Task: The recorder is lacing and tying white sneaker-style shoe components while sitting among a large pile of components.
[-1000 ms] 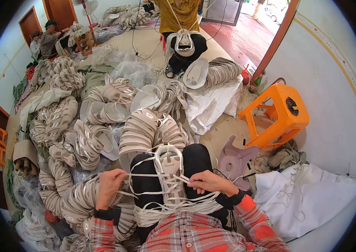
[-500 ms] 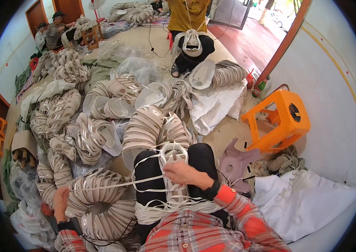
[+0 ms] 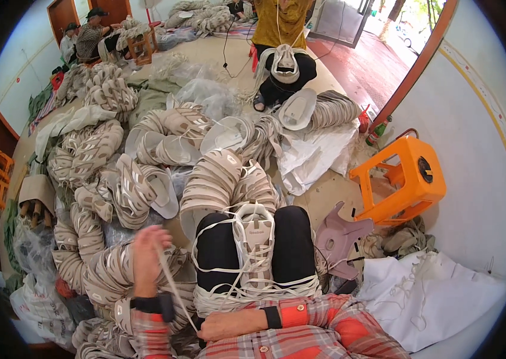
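A beige and white shoe upper (image 3: 255,233), partly laced, lies between my black-trousered knees with its toe end toward me. My left hand (image 3: 149,257), a little blurred, is raised left of my knee and closed on a pale shoelace (image 3: 173,287). That lace runs taut down to my right hand (image 3: 226,325), closed near my waist at the left; its fingertips are partly hidden. A bundle of loose laces (image 3: 220,304) lies across my lap, and some strands loop over my left knee.
Stacked shoe uppers (image 3: 211,182) cover the floor ahead and left. An orange stool (image 3: 405,179), a mauve plastic piece (image 3: 339,239) and white cloth (image 3: 426,293) are at right. Another person (image 3: 283,36) sits opposite with a shoe upper; others sit far left.
My right hand has left the shoe upper and come down to my waist. My left hand has risen and moved right, with the lace now slanting between both hands. The view has shifted slightly.
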Demonstrator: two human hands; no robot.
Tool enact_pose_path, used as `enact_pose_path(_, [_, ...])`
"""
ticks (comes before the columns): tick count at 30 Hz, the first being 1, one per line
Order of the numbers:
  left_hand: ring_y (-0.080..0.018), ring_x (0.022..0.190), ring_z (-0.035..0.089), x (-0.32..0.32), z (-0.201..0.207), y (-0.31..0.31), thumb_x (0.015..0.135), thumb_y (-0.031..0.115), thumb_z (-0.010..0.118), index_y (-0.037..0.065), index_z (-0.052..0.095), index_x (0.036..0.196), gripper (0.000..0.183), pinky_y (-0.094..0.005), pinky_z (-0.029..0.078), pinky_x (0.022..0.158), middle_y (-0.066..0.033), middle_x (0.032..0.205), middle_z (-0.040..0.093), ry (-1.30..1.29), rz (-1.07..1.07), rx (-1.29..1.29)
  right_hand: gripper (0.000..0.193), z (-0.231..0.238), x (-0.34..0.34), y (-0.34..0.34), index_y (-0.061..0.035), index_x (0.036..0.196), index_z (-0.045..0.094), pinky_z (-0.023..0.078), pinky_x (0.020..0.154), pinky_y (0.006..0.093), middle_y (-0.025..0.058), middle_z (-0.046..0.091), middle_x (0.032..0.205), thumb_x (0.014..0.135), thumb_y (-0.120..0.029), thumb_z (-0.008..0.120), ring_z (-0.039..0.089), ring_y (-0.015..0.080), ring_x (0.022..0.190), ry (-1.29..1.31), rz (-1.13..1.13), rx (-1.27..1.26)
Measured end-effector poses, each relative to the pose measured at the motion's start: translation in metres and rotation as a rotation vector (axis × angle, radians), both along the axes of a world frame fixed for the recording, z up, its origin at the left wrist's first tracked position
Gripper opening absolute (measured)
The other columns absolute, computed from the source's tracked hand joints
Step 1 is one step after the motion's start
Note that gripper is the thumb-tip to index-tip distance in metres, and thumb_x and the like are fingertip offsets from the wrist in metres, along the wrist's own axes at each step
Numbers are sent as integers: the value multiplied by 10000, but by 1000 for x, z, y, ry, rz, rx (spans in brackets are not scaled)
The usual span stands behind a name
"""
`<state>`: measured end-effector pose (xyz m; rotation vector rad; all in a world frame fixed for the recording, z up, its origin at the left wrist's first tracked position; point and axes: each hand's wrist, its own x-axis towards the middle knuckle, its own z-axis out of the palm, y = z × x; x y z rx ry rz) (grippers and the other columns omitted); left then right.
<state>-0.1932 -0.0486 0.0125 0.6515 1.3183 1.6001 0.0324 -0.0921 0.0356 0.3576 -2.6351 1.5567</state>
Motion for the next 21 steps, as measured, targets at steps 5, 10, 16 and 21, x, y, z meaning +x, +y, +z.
enact_pose_path(5, [-124, 537, 581, 99, 1, 19, 840, 103, 542, -29, 567, 995, 205, -257, 471, 473, -85, 739, 635, 384, -533, -294, 98, 33, 37, 65, -51, 794, 526, 455, 518, 395, 151, 534, 624, 762, -143, 524, 566, 341, 613, -165, -360, 74])
enact_pose_path(10, [-232, 561, 608, 119, 0, 30, 818, 122, 551, -17, 627, 830, 159, -313, 475, 522, -134, 694, 635, 724, -625, -183, 222, -2, 78, 132, -23, 914, 578, 473, 638, 444, 193, 613, 824, 865, -192, 441, 598, 374, 750, -406, -1128, 38])
enact_pose_path(16, [-372, 679, 598, 128, -10, 38, 797, 117, 521, 3, 590, 772, 135, -416, 486, 606, -201, 723, 612, 1086, -597, -54, 238, -15, 71, 137, -6, 914, 593, 477, 634, 429, 212, 608, 785, 855, -175, 435, 604, 368, 724, -474, -1107, 47])
enact_pose_path(21, [-362, 667, 608, 144, -5, 35, 799, 105, 491, -8, 553, 749, 139, -432, 486, 593, -215, 662, 597, 1381, -553, 42, 253, -4, 67, 140, 7, 1014, 570, 388, 336, 257, 58, 538, 542, 858, -103, 404, 490, 127, 369, -504, -981, -420])
